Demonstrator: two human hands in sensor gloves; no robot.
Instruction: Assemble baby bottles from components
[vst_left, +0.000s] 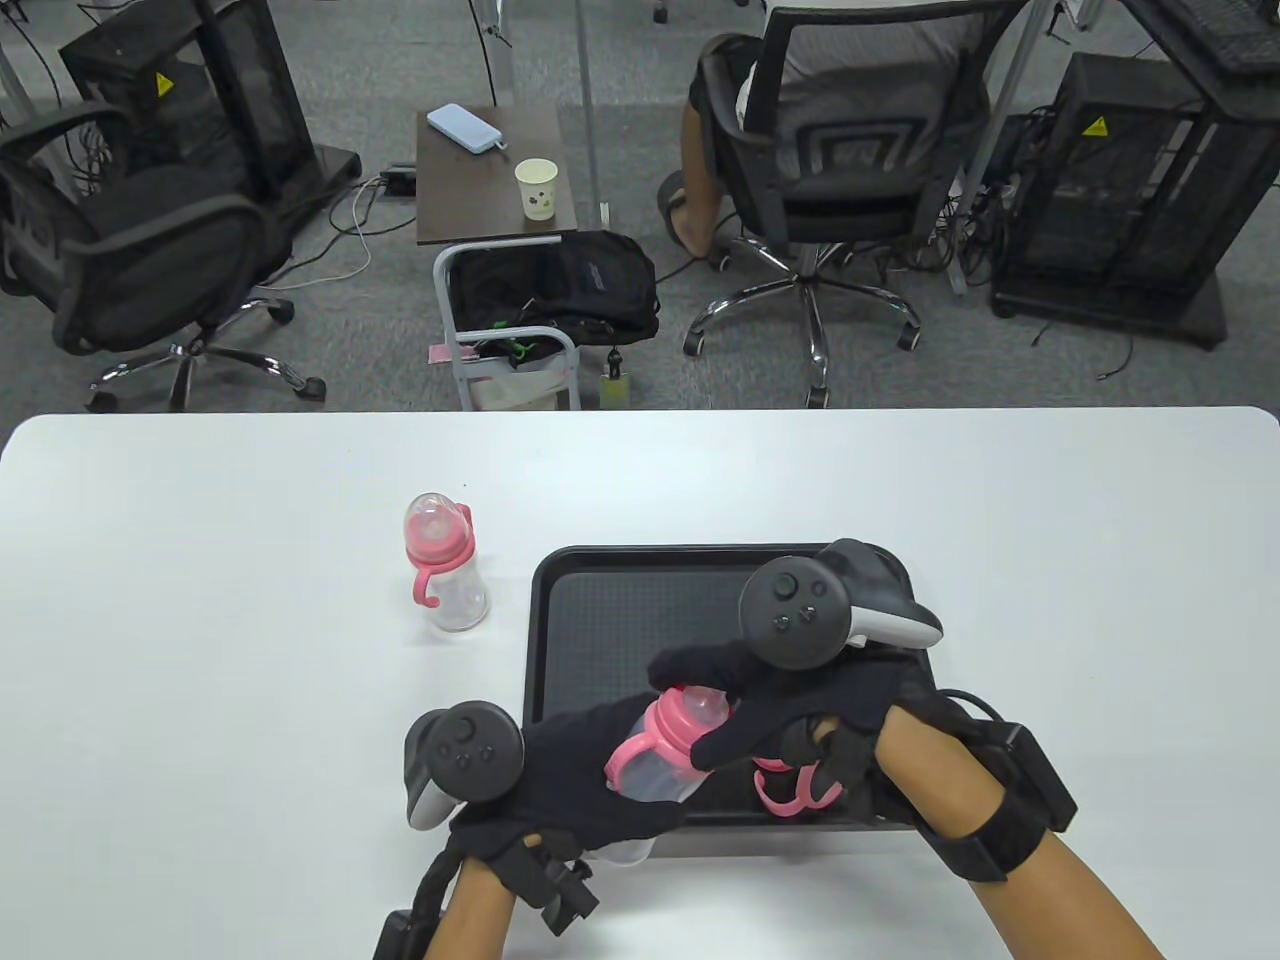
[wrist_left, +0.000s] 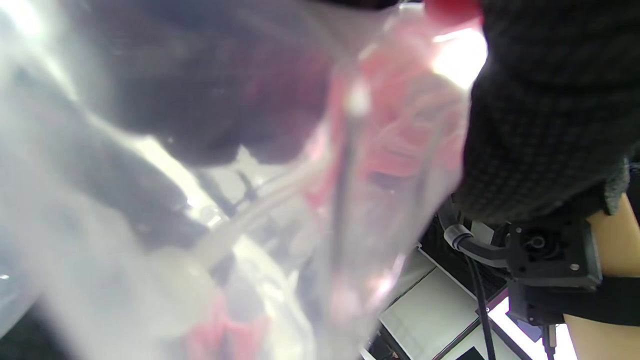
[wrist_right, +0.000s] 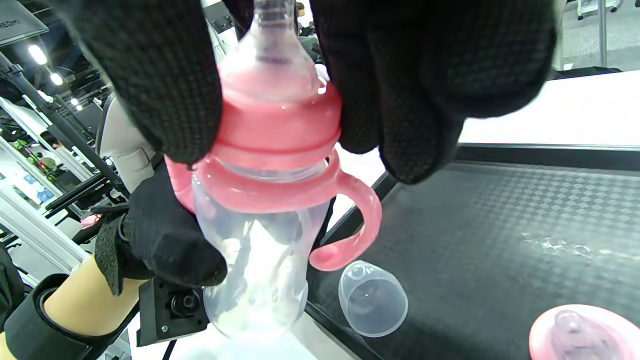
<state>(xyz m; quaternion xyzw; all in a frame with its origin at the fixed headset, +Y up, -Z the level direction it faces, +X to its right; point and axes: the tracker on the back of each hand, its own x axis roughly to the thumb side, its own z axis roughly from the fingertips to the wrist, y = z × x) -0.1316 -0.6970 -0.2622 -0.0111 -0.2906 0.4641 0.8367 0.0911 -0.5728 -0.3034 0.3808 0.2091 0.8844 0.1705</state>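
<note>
My left hand (vst_left: 560, 770) grips the clear body of a baby bottle (vst_left: 655, 770) above the tray's front left corner; the bottle (wrist_right: 255, 260) has a pink handle ring (wrist_right: 345, 205) on its neck. My right hand (vst_left: 790, 700) holds the pink nipple collar (wrist_right: 280, 125) at the bottle's top, fingers (wrist_right: 420, 85) on both sides. The left wrist view is filled by the blurred bottle (wrist_left: 250, 200). A finished bottle (vst_left: 447, 572) with a clear cap stands upright on the table to the left of the tray.
The black tray (vst_left: 620, 610) lies in the table's middle. On it a loose clear cap (wrist_right: 372, 300), a second pink collar with nipple (wrist_right: 585, 332) and a pink handle ring (vst_left: 790, 790) lie near its front. Chairs stand beyond the table's far edge.
</note>
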